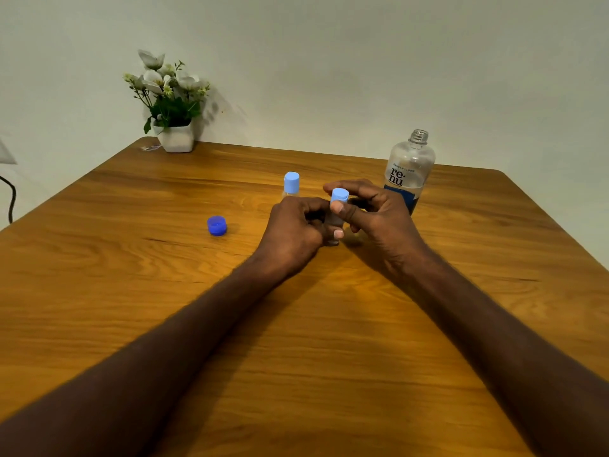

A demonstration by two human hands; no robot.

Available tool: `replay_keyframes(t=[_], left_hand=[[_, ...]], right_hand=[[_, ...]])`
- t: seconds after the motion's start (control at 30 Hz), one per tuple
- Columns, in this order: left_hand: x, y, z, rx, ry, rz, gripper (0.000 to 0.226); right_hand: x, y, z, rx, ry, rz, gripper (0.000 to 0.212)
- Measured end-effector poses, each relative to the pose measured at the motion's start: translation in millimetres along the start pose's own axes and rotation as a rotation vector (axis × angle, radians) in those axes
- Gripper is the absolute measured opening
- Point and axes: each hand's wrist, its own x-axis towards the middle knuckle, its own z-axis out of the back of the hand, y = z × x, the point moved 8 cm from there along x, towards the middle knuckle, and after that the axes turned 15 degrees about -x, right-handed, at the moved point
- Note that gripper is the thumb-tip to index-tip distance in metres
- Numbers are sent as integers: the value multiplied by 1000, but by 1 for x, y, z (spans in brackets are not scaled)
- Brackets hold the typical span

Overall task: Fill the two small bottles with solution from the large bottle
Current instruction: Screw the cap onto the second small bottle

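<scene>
Two bare forearms reach in from the near edge across the wooden table (329, 341) and meet near its middle. The left hand (293, 232) is curled round the body of a small bottle (335, 221), with its thumb tip showing low on the bottle near the base; most of the clear body is hidden by the fingers. The bottle stands roughly upright, its base at or just above the tabletop, which of the two cannot be told. The right hand (375, 212) comes in from the other side, its thumb and fingers pinching the light blue cap (339, 195) that sits on top of this bottle, the forefinger arched over behind the cap. To the left of the hands, well apart from them, a dark blue cap (217, 225) lies alone on the wood with its hollow side up. Just behind the left hand stands the second small bottle (291, 184), upright, with its own light blue cap on; only its upper part shows above the knuckles. Behind the right hand, to the right, stands the large bottle (409, 169), clear, upright, its threaded neck uncovered, with a dark blue label low on its body. At the far left corner, against the pale wall, a white pot of flowers (171, 103) stands on the table.
</scene>
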Motion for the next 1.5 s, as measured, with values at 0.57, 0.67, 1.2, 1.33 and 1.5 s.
replay_keyframes(t=[0.57, 0.67, 1.2, 1.33, 1.5], left_hand=[[-8, -10, 1, 162, -99, -67, 37], [-11, -13, 1, 278, -129, -95, 40], [-27, -10, 4, 423, -253, -138, 46], [-29, -10, 5, 406, -288, -125, 45], [-34, -26, 9, 365, -369, -198, 16]], right_hand=[[-4, 1, 4, -48, -181, -38, 31], [-4, 2, 3, -185, -205, 18, 34], [-7, 7, -12, -415, -76, 118, 59], [-8, 7, -17, -502, -68, 141, 51], [-5, 5, -19, -549, -53, 147, 42]])
